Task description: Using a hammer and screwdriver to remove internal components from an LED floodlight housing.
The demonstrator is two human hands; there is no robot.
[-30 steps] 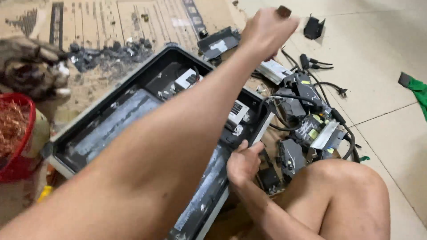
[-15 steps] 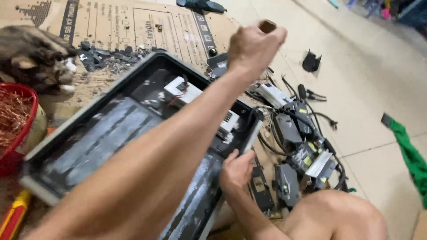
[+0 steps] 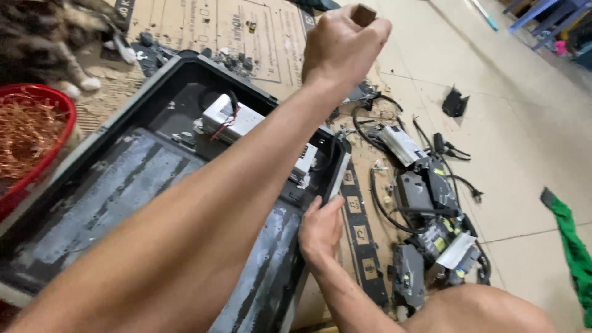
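Nearest the camera, the right hand (image 3: pixel 320 228) is laid flat on the 3 o'clock rim of a large black plastic casing (image 3: pixel 80 166); its fingers are spread narrowly and pressed on the edge, clasping nothing. The casing is a shallow, open tray lying on flattened cardboard (image 3: pixel 259 37) on the floor. Inside it, dull grey metal plates with scuffed, streaked surfaces are seen, and toward 12 o'clock a small white boxy module (image 3: pixel 225 117) with thin red and black wires is seated.

At 9 o'clock of the casing, a red plastic basket (image 3: pixel 58 108) is filled with a tangle of coppery wire (image 3: pixel 21 135). At 3 o'clock, a heap of dark power units (image 3: pixel 425 191) with looping black cables is spread over the cardboard and the pale tiled floor (image 3: pixel 512 154), and a green cloth (image 3: pixel 576 253) is seen farther out.

Farther off, the left hand (image 3: pixel 342 46) is raised above the casing's 1 o'clock corner, its fingers closed in a fist round a brown handle end (image 3: pixel 362 13); the rest of the tool is hidden. At 11 o'clock, a furry tabby animal (image 3: pixel 55 37) is partly seen.
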